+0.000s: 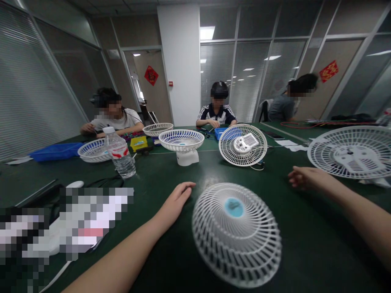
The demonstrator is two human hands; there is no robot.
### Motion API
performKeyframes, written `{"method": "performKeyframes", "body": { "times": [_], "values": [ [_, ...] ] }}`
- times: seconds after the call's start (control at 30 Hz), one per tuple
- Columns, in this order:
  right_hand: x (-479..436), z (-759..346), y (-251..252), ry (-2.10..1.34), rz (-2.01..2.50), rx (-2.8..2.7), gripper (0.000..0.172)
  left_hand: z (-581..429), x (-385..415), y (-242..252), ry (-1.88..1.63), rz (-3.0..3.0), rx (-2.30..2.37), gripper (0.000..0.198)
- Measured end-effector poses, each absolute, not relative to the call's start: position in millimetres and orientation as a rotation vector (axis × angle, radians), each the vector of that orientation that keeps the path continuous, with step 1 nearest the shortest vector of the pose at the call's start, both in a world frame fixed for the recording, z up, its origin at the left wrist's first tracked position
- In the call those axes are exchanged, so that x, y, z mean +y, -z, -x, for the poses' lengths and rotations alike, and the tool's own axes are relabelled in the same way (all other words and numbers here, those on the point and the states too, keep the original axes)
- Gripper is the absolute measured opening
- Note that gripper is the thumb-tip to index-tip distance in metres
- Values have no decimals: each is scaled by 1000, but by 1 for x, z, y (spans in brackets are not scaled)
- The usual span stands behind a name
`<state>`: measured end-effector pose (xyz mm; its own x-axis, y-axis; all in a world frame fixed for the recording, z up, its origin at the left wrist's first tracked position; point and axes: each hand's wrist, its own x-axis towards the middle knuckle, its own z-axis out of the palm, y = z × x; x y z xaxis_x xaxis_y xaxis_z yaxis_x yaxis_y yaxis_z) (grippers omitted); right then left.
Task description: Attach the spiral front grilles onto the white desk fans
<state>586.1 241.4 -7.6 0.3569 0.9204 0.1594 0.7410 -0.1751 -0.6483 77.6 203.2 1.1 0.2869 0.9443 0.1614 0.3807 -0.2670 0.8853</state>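
Directly before me a white fan grille with a blue round centre lies dome up on the dark green table, its near part blurred. To its left my left hand rests on the table with fingers stretched out, apart from the grille. My right hand is raised at the right, fingers loosely apart and holding nothing visible. Just beyond it is a large white fan guard with a motor plate in its middle. Farther off, another white fan guard leans upright with its motor housing showing.
A white fan base with grille stands mid-table. A water bottle, blue tray and yellow box are at the left. Blurred-out papers lie at the near left. Several people sit across the table.
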Motion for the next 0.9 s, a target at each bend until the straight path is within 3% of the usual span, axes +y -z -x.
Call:
{"method": "performKeyframes", "body": {
  "times": [0.2, 0.5, 0.9],
  "values": [
    [249, -558, 21, -223, 2047, -1610, 27, -65, 208, -3, -813, -1500, 855, 46],
    [320, -514, 23, -101, 2123, -1409, 62, -64, 203, -5, -626, -1996, 882, 45],
    [328, -503, 17, -357, 2018, -1369, 42, -66, 197, -14, -654, -2096, 902, 41]
  ]
}}
